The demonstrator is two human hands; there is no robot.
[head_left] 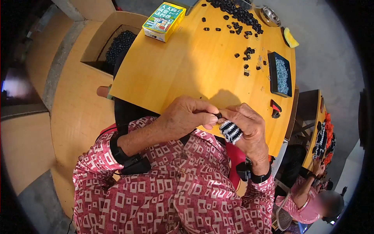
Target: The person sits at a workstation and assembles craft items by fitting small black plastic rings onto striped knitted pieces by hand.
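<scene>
The black part [219, 115] sits pinched between your two hands, right at the near edge of the tabletop [175, 70], where both sets of fingertips can meet on it. Your left hand [187, 117] curls over it from the left, thumb and fingers closed on its end; your right hand [247, 126] closes in from the right and also keeps a black-and-white striped stack [231, 132] tucked under its fingers, low in the palm, so the stack stays with you while the fingertips work. Whether the part is already touching the stack I cannot tell; your fingers hide the join.

You hold all this above your lap rather than flat on the wood, which leaves both wrists free to turn.

Farther out, loose black pieces [245, 54] lie scattered on the far right of the tabletop, thickening into a heap [237, 13] at the far edge, within a forward reach. A dark tray [280, 74] of small pale bits stands just right of the scatter, near the right rim. A green and yellow box [163, 20] rests at the far left corner, well apart from the work. Beyond that corner, on the floor, an open carton [113, 43] holds more black pieces. A small red and black tool [276, 109] lies at the right rim, near your right hand.
</scene>
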